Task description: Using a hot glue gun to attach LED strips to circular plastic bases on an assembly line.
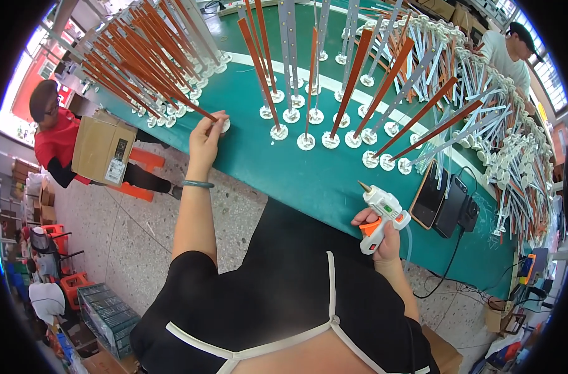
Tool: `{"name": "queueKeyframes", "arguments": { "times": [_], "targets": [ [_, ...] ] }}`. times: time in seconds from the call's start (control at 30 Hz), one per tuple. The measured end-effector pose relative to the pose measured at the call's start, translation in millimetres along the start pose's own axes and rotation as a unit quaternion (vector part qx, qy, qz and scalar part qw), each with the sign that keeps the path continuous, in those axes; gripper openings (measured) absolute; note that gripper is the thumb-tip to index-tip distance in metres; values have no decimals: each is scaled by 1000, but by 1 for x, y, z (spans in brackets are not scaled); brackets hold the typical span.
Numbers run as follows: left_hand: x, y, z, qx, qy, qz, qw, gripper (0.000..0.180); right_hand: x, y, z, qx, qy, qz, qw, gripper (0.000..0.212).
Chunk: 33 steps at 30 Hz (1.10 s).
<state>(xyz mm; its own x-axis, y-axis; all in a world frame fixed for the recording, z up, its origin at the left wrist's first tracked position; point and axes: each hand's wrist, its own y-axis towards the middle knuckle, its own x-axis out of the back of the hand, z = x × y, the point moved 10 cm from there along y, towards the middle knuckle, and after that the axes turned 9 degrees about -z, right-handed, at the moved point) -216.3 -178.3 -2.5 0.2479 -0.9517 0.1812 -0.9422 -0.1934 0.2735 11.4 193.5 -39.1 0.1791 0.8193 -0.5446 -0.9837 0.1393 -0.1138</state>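
Note:
At the left part of the green table (265, 171), my left hand (203, 146) pinches the lower end of a slim brown strip (193, 106). A round white base (226, 126) shows right by its fingertips; the join is partly covered by them. My right hand (390, 242) is wrapped round a white and orange hot glue gun (383, 206) above the table's near edge, its nozzle pointing up and left. Ahead of both hands, several brown and grey strips stand upright or leaning on round white bases (306, 142).
A dense cluster of standing strips (146, 62) fills the far left. Loose strips with bases lie heaped (514, 149) along the right. Near the glue gun lie a phone (428, 196) and a black device with a cable (452, 206). One person carries a cardboard box (103, 148); another works far right.

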Motion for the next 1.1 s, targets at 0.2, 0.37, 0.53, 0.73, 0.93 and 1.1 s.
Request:
{"name": "queueKeyframes", "arguments": {
  "times": [0.2,0.37,0.53,0.73,0.93,1.1],
  "targets": [
    [11,-22,2,81,-108,35,990,25,-6,3,-2,-8,19,29,999,43],
    [-34,-19,-5,36,-61,147,987,23,-15,3,1,-2,-12,27,1000,43],
    [-64,-27,-12,-25,-32,224,974,26,-5,0,1,10,7,10,1000,42],
    [-61,-45,-21,16,-71,299,952,31,-3,-1,1,10,14,6,1000,41],
    [22,-92,3,134,-235,235,934,32,-5,2,0,4,27,14,1000,41],
    [181,-84,18,31,-460,-93,883,26,-10,4,-1,-3,19,29,999,42]
  ]
}}
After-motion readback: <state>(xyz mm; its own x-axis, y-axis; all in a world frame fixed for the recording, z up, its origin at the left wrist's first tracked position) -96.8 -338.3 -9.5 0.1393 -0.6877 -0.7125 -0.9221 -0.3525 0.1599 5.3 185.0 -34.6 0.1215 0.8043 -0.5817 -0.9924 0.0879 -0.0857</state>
